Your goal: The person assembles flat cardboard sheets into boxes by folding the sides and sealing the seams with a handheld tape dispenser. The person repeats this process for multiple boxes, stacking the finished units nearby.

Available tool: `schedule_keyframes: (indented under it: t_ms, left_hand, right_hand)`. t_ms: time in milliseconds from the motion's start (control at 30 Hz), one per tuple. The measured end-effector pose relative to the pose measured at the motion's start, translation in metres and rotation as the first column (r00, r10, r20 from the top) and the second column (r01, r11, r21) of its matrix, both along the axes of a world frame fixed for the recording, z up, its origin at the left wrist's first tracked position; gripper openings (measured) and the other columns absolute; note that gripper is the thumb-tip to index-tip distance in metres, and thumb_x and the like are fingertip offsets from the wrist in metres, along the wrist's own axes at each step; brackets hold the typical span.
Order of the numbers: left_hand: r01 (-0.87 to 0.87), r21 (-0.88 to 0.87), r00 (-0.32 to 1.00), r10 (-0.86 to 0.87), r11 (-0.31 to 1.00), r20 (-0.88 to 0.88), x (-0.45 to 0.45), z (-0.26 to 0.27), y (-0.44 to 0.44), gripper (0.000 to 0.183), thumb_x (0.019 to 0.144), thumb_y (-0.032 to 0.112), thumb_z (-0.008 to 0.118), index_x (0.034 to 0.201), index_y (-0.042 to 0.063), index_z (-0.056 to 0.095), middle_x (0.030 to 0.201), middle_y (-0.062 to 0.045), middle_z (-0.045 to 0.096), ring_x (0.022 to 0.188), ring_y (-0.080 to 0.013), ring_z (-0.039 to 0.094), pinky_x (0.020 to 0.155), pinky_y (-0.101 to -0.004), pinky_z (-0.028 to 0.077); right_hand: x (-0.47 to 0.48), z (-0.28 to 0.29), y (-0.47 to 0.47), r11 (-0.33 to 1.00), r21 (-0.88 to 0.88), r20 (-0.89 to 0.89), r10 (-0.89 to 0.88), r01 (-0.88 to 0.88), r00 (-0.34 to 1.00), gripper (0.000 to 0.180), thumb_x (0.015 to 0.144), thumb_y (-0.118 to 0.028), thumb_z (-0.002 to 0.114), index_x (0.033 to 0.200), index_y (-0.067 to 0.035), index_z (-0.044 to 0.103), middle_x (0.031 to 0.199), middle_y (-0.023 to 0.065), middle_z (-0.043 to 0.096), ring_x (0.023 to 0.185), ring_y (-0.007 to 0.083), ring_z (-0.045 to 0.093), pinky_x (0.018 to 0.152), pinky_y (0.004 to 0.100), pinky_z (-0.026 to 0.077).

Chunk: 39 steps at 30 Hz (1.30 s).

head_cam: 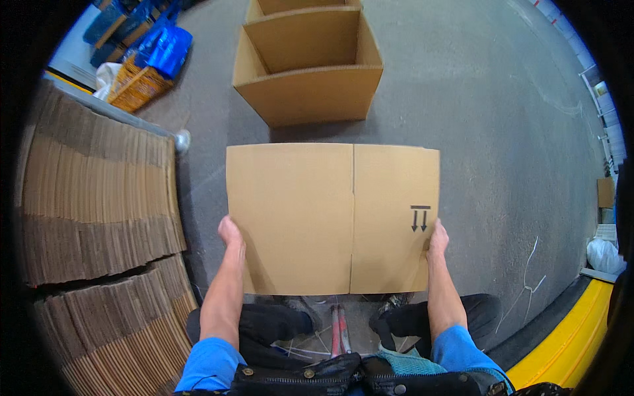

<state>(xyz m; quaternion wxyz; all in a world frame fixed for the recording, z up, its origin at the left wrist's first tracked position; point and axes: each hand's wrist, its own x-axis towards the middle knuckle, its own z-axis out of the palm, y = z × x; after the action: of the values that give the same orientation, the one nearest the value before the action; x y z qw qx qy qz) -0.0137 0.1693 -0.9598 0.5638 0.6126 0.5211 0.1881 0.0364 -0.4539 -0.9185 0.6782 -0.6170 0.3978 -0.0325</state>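
Observation:
A flat, folded cardboard box (292, 218) is held in front of my body, one hand at each side edge. My left hand (231, 231) grips its left edge, with the fingers hidden behind the board. On the right edge, near two printed arrows, my right hand (438, 238) holds on, its fingers also mostly out of sight. Beyond the board stands an opened cardboard box (312, 96) with its top open, and part of another opened box (302, 6) shows behind it.
Tall stacks of flattened cardboard (99, 183) rise on the left. Farther up are a wicker basket (138, 86) and blue bags (168, 47). Plastic strapping (529, 287) lies on the floor at right, near a yellow edge (569, 336) and a white plastic bag (605, 256).

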Motion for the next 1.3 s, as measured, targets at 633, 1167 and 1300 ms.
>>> schedule_keyframes:
  t_ms: [633,1167,1300]
  left_hand:
    - [0.953,-0.085,0.29,-0.957,0.29,-0.02,-0.145,0.492,-0.062,0.047,0.099,0.04,0.055,0.12,0.0,0.068,0.109,-0.015,0.072,0.107,-0.0209,0.066,0.095,-0.0341,0.049]
    - [0.97,-0.187,-0.182,-0.974,-0.155,-0.135,-0.136,0.428,-0.112,0.058,0.101,0.049,0.05,0.132,0.001,0.059,0.129,-0.011,0.064,0.12,-0.0192,0.056,0.107,-0.0337,0.04]
    - [0.979,0.149,-0.102,-0.97,-0.137,-0.22,-0.123,0.439,-0.105,0.045,0.101,0.033,0.051,0.13,-0.001,0.06,0.121,-0.017,0.068,0.111,-0.0234,0.063,0.1,-0.0354,0.046]
  right_hand:
    - [-0.095,0.299,-0.006,0.996,0.021,0.307,-0.087,0.084,0.948,0.086,0.095,-0.061,0.05,0.156,-0.011,0.018,0.159,0.0114,0.027,0.143,0.0326,0.029,0.108,0.0606,0.026]
    - [-0.083,0.345,0.024,0.914,-0.179,0.328,0.404,-0.364,0.854,0.075,0.096,-0.039,0.057,0.154,-0.015,0.016,0.143,0.0135,0.041,0.126,0.0318,0.048,0.078,0.0468,0.058]
    - [-0.092,0.35,0.016,0.883,-0.153,0.326,0.468,-0.443,0.821,0.071,0.097,-0.038,0.055,0.154,-0.019,0.018,0.141,0.0121,0.045,0.126,0.0343,0.05,0.075,0.047,0.058]
